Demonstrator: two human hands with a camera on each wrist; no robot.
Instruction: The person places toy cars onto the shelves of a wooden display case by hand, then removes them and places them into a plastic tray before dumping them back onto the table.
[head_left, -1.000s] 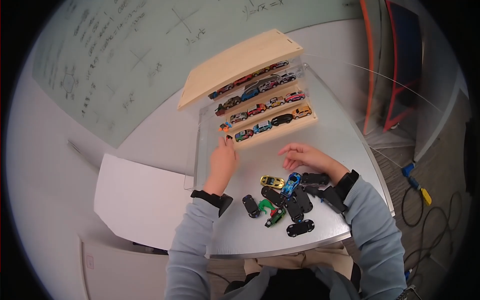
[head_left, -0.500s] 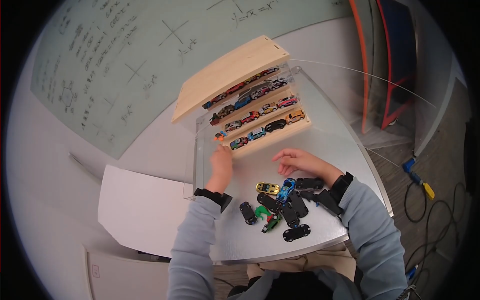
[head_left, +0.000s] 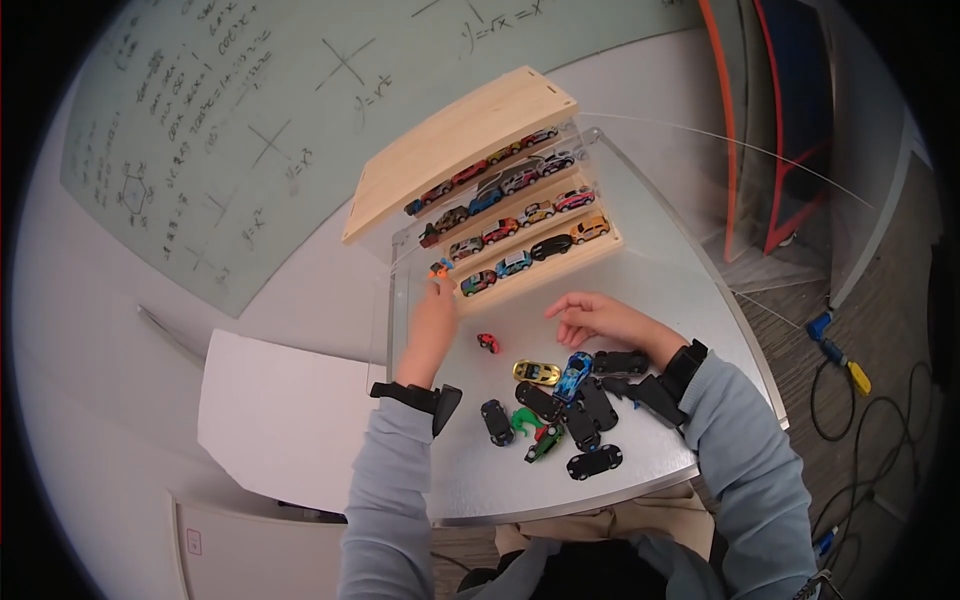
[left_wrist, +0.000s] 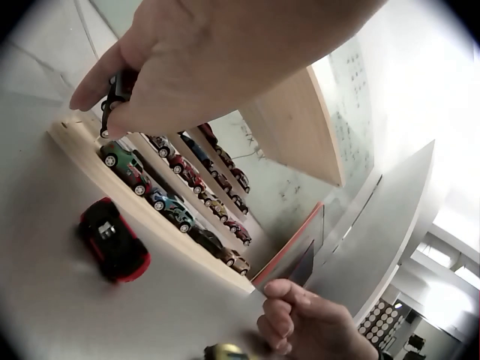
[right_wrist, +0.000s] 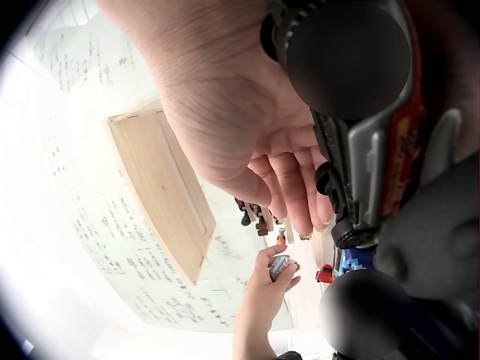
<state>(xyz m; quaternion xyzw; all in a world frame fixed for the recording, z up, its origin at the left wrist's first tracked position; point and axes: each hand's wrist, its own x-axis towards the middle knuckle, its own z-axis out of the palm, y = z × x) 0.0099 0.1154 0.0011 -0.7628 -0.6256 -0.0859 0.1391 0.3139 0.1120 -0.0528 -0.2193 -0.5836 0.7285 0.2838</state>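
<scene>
At the left end of the lowest shelf of a wooden rack point(head_left: 540, 275), my left hand point(head_left: 430, 330) pinches a small toy car point(left_wrist: 116, 97) between thumb and fingers, as the left wrist view shows. Just beyond the fingertips is a small orange and blue toy point(head_left: 440, 269). A red and black car point(head_left: 488, 343) lies wheels up on the table below the rack. Loosely bent, the fingers of my right hand point(head_left: 605, 322) hold nothing above the table, right of that car. Rows of toy cars fill much of the shelves, among them a green one point(left_wrist: 126, 169).
Nearer the body lies a pile of cars, several wheels up, with a gold car point(head_left: 536, 373), a blue car point(head_left: 573, 377) and a green curved toy point(head_left: 524, 421). A clear panel stands at the rack's left. Behind is a whiteboard point(head_left: 300, 110) with writing.
The red and black car now shows on the table, where none was visible before. My left hand has shifted slightly left and up at the shelf end. My right hand has barely moved.
</scene>
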